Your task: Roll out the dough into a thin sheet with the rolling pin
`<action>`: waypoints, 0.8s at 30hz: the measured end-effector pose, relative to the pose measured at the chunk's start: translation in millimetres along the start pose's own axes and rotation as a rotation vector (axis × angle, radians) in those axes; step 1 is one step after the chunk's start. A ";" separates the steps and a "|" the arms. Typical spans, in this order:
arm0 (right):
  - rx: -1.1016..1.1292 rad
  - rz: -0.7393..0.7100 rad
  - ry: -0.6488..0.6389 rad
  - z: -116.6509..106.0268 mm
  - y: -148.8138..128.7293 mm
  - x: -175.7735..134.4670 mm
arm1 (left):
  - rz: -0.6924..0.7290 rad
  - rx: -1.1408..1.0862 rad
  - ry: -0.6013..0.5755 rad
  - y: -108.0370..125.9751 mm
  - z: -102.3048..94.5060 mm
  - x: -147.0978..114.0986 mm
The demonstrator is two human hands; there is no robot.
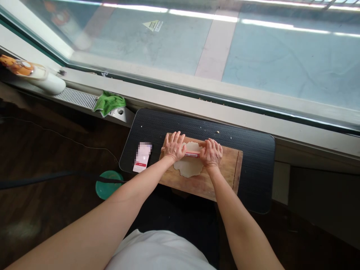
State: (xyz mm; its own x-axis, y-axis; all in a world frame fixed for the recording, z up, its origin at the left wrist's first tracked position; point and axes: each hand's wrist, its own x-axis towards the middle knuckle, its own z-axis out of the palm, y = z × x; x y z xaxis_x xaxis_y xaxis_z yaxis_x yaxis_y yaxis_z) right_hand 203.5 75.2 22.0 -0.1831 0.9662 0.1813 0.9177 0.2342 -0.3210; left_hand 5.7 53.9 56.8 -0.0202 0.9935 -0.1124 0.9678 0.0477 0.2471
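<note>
A thin rolling pin (192,154) with a printed label lies across a flat sheet of dough (189,167) on a wooden cutting board (225,176). Over the pin's left end is my left hand (174,147), its fingers bent forward across it and the palm pressing down. My right hand (211,152) wraps the other end with curled fingers. Both palms hide the pin's ends. Thin and uneven at its edge, the dough spreads on both the near and far side of the pin.
The board rests on a small black table (253,165) with a few crumbs. A phone (142,155) lies left of the board. Below the table's left side is a green basin (108,183). A green cloth (109,102) and a white bottle (47,80) sit along the window ledge.
</note>
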 end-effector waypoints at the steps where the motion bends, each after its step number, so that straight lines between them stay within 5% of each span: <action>1: -0.007 0.002 0.001 -0.2 -0.1 0.1 | 0.000 -0.002 0.003 0.1 -0.1 -0.1; 9: -0.005 0.029 -0.009 -0.1 -0.9 13.4 | -0.025 -0.016 -0.021 0.5 -1.5 12.2; 17: -0.013 -0.009 -0.001 -1.9 -0.2 -2.8 | -0.014 0.002 -0.007 1.9 2.4 -3.8; 24: -0.021 0.042 -0.005 5.9 0.7 44.1 | -0.050 0.007 0.020 -3.3 -4.3 36.5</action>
State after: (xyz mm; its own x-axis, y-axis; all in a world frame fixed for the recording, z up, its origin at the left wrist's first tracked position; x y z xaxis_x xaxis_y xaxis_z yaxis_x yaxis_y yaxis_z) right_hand 194.0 118.6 24.2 -0.1460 0.9757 0.1631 0.9317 0.1911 -0.3088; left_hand 0.6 90.4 56.0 -0.0740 0.9917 -0.1051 0.9671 0.0971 0.2352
